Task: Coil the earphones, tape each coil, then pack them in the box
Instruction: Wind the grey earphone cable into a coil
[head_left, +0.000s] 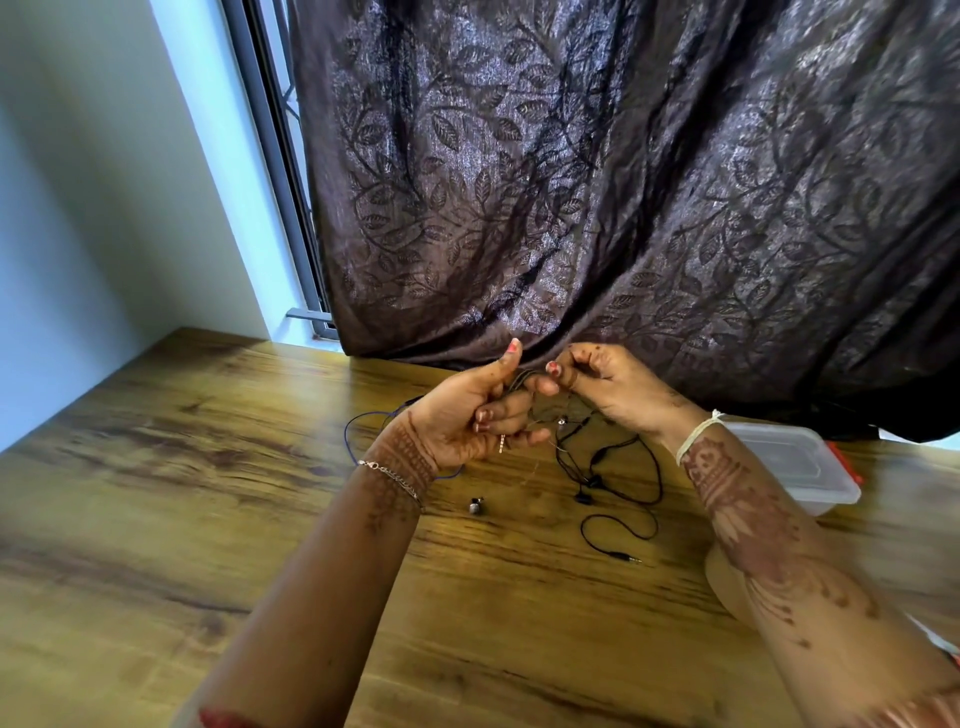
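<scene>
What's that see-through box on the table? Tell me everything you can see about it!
The box is clear, cloudy-looking plastic, rectangular with rounded corners. A lid with a sunken panel seems to sit on it, and a red clip shows at its right edge. It rests flat on the wooden table, at the right, near the dark curtain. The person's right arm crosses in front and hides its near left corner. What is inside cannot be told.
</scene>
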